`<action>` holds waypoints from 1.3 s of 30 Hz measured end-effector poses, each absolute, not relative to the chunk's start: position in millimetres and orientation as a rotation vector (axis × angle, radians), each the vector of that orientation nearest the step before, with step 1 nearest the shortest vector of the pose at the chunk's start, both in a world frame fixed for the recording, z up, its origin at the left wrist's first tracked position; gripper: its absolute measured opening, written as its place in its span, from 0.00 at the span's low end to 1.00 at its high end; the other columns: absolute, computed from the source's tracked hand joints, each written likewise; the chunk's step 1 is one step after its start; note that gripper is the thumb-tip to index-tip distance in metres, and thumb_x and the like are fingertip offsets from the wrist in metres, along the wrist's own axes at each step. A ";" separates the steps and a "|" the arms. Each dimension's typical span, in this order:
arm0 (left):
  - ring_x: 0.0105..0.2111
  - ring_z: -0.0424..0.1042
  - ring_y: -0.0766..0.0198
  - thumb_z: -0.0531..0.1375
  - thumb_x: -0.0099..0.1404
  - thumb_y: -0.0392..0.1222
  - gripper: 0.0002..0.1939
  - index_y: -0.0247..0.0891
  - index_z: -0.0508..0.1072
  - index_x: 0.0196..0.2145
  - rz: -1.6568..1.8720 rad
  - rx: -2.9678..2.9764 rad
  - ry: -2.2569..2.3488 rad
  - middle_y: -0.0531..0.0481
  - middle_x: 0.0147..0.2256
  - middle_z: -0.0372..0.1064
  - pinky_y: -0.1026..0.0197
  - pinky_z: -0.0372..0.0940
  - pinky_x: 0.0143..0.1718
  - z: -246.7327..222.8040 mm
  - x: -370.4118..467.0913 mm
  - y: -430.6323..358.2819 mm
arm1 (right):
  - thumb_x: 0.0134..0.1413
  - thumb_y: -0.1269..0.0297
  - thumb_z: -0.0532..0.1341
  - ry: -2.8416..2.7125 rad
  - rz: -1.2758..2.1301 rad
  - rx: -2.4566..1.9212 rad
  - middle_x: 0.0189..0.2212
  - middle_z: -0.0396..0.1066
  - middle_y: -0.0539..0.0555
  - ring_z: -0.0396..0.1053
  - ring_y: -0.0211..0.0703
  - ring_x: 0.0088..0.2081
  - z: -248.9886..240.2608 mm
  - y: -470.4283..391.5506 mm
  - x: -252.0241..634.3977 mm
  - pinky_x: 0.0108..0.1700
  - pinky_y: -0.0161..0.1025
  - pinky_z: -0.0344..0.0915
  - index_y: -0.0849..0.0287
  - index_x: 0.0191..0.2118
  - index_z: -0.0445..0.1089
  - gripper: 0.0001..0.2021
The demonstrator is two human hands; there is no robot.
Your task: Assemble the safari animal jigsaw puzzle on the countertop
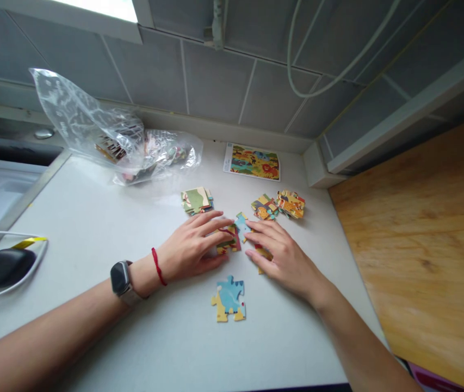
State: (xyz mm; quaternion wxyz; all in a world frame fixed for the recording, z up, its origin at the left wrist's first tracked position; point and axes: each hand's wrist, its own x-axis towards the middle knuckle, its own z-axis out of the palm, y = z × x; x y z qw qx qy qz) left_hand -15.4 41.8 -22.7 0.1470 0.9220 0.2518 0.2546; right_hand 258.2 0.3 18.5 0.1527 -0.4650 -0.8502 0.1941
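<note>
My left hand (197, 244) lies with its fingers stretched over a green and red jigsaw puzzle piece (228, 245) on the white table. Opposite it, my right hand (283, 253) rests with fingers apart, partly covering puzzle pieces with red and yellow (263, 251). A light blue puzzle piece (241, 226) shows between the fingertips of both hands. Nearer to me lies a blue and yellow patch of puzzle (229, 298), untouched. Beyond my left fingers sits a small stack of green pieces (196, 200). Past my right hand are two piles, one mixed (264, 207) and one mainly orange (291, 203).
A printed picture card with animals (254, 162) lies at the back of the table (134, 343). A clear plastic bag (134, 144) with contents stands at the back left. A black mouse-shaped object (3, 268) and white cable are at left; a wooden surface (427, 239) is at right.
</note>
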 end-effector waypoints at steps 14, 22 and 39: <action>0.64 0.69 0.49 0.59 0.76 0.44 0.09 0.39 0.76 0.40 0.668 2.678 0.699 0.44 0.63 0.73 0.44 0.65 0.64 -19.7 -13.8 39.6 | 0.66 0.58 0.64 -1.977 0.051 -1.707 0.63 0.70 0.65 0.67 0.63 0.63 16.6 18.6 291.1 0.66 0.65 0.65 0.55 0.58 0.77 0.18; 0.59 0.73 0.49 0.62 0.75 0.48 0.10 0.39 0.74 0.46 0.707 2.660 0.748 0.42 0.55 0.78 0.46 0.69 0.58 -19.4 -14.9 39.3 | 0.65 0.56 0.63 -1.845 0.056 -1.861 0.54 0.75 0.65 0.72 0.62 0.56 2.2 28.2 316.9 0.62 0.62 0.68 0.57 0.57 0.77 0.20; 0.60 0.69 0.45 0.59 0.76 0.43 0.11 0.42 0.76 0.53 0.629 2.711 0.722 0.40 0.55 0.72 0.42 0.68 0.58 -17.5 -12.5 36.9 | 0.56 0.53 0.73 -1.728 0.136 -1.688 0.48 0.71 0.60 0.74 0.57 0.52 17.0 26.2 301.4 0.57 0.55 0.73 0.55 0.50 0.78 0.19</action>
